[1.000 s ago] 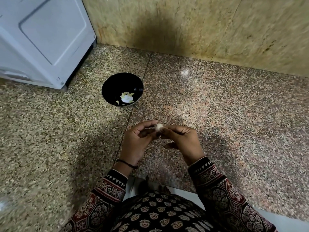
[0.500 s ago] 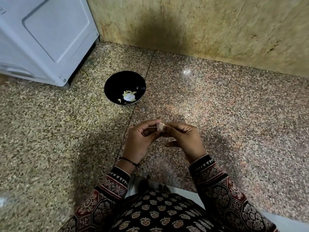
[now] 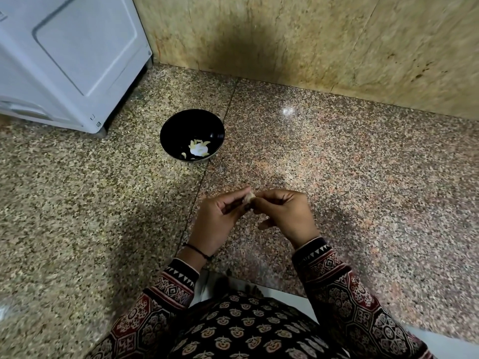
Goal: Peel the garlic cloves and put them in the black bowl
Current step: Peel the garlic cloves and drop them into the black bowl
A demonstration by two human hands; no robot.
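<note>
Both hands meet over the speckled granite worktop (image 3: 337,164). Left hand (image 3: 216,224) and right hand (image 3: 285,216) pinch one small pale garlic clove (image 3: 249,197) between their fingertips, other fingers curled. Glossy round black bowl (image 3: 176,128) sits well apart, further back, holding pale peeled bits (image 3: 198,149). Smooth white appliance (image 3: 70,60) stands behind the bowl, to its left, against a mottled stone wall (image 3: 311,40).

The garlic clove (image 3: 249,197) shows only as a pale sliver between the pinching fingertips of the left hand (image 3: 216,224) and right hand (image 3: 285,216); whether skin remains cannot be told. The pale pieces (image 3: 198,149) in the black bowl (image 3: 186,125) are too small to tell cloves from peel. The white appliance (image 3: 64,60) at the far left corner of the floor (image 3: 363,177) runs off the top and left edges.
</note>
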